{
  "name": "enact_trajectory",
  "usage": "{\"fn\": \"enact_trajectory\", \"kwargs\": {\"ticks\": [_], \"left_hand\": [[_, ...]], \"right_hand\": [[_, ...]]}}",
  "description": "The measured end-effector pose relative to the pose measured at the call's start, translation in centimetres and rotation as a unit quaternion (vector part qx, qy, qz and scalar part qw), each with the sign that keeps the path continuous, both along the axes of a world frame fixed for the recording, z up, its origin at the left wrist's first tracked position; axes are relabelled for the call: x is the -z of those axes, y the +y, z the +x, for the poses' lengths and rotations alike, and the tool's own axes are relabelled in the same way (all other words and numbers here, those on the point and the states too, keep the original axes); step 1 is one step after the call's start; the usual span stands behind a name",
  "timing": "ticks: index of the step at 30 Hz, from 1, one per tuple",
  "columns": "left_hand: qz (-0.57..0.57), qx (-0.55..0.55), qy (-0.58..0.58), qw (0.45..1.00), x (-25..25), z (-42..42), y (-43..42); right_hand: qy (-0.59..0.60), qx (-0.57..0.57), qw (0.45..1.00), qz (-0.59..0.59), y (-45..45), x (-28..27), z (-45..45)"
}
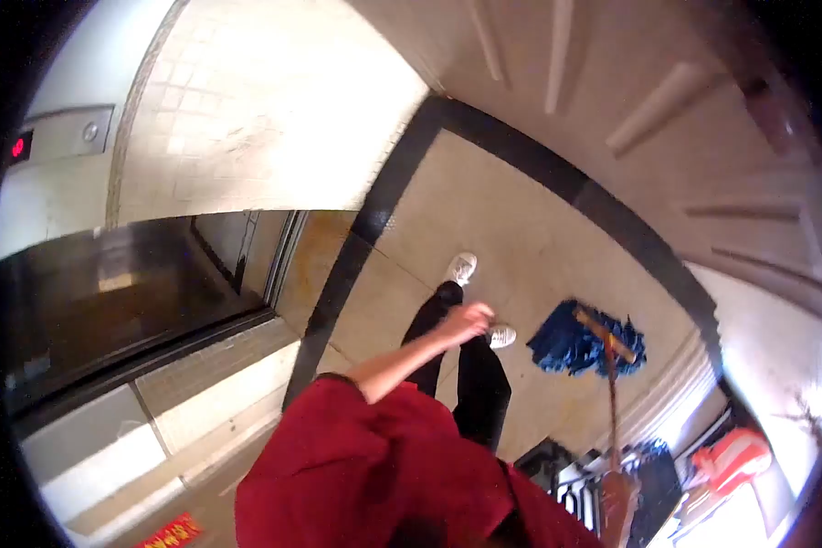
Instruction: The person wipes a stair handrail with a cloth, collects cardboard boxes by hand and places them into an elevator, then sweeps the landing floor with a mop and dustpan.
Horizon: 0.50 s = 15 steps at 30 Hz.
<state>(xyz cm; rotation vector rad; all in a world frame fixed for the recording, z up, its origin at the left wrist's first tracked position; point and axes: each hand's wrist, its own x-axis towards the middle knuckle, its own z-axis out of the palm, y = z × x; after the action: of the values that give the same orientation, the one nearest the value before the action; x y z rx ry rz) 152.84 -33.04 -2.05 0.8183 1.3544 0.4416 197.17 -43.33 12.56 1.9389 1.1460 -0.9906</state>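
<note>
My left hand (468,321) hangs in front of my legs, its fingers loosely curled and nothing visible in them. A mop stands at my right, with a blue shaggy head (550,345) spread on the tiled floor and a wooden crossbar (605,335) on top. Its thin brown handle (613,406) runs back towards me. Near the lower right, my right hand (619,498) is closed around that handle; it is blurred and its fingers are partly hidden.
Dark metal lift doors (110,283) lie to the left, with a button panel (73,134) above. A panelled door (648,137) is ahead on the right. Dark items (658,484) and an orange-red and white bundle (735,459) sit at lower right. A dark border (557,173) edges the floor.
</note>
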Motion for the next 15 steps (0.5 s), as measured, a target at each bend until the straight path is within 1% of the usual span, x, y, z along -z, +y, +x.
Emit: {"fn": "enact_trajectory", "kwargs": {"ticks": [1,2,3,4,5,6,7,8,9,10,11,12,13,14,15], "left_hand": [[0.039,0.053,-0.038,0.997,5.7,2.6,-0.7],[0.035,0.080,-0.044,0.995,5.4,5.9,0.6],[0.040,0.135,0.015,0.990,4.8,8.5,1.1],[0.011,0.075,-0.055,0.996,5.8,11.2,0.3],[0.022,0.145,-0.031,0.989,6.9,13.1,-0.7],[0.114,0.144,-0.038,0.982,8.4,15.1,-2.7],[-0.026,0.134,-0.083,0.987,6.4,15.9,-2.5],[-0.046,0.138,-0.102,0.984,6.8,16.6,-3.7],[-0.105,0.131,-0.125,0.978,6.4,17.2,-4.4],[-0.156,0.121,-0.090,0.976,6.1,17.5,-4.7],[-0.206,0.111,-0.057,0.971,4.5,17.6,-4.5],[-0.205,0.113,-0.065,0.970,3.5,17.7,-3.8],[-0.318,0.082,-0.051,0.943,2.8,17.6,-2.9],[-0.427,0.050,-0.036,0.902,2.2,17.6,-2.4],[-0.424,0.048,-0.043,0.904,3.2,18.1,-2.7]], "right_hand": [[-0.077,0.025,0.984,-0.160,-1.0,0.1,-1.5],[-0.078,0.024,0.988,-0.134,-3.7,0.0,-2.8],[-0.055,0.021,0.994,-0.088,-6.2,-0.2,-4.2],[-0.042,0.024,0.997,-0.065,-8.5,-0.9,-5.8],[-0.037,0.032,0.997,-0.058,-9.4,-1.3,-6.9],[-0.037,0.030,0.998,-0.047,-9.6,-1.3,-7.4],[-0.034,0.026,0.998,-0.040,-9.5,-1.5,-7.5],[-0.035,0.023,0.998,-0.039,-9.4,-2.0,-7.8],[-0.036,0.020,0.999,-0.035,-9.1,-2.1,-7.9],[-0.038,0.015,0.999,-0.033,-8.7,-2.2,-7.8],[-0.044,0.011,0.998,-0.032,-8.4,-2.5,-7.6],[-0.046,0.007,0.998,-0.030,-8.1,-2.8,-7.5],[-0.051,0.002,0.998,-0.029,-7.8,-3.2,-7.3],[-0.054,-0.003,0.998,-0.025,-7.4,-3.4,-7.2],[-0.054,-0.007,0.998,-0.022,-7.1,-3.7,-7.1]]}}
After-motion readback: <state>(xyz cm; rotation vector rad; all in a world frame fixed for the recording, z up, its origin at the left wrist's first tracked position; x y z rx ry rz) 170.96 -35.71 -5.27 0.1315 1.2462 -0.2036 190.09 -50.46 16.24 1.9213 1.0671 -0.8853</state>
